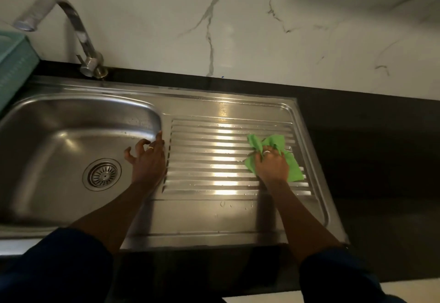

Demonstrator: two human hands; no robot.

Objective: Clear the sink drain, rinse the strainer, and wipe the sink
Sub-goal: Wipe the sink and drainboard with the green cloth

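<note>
Right hand clenched on the green cloth, pressing it onto the ribbed drainboard; left hand, fingers loose, rests on the sink rim. Strainer sits in the drain. No readable writing.

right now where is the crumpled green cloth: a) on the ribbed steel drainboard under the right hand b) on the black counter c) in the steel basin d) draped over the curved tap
a, the crumpled green cloth lies on the ribbed steel drainboard, pressed under the right hand.
</note>
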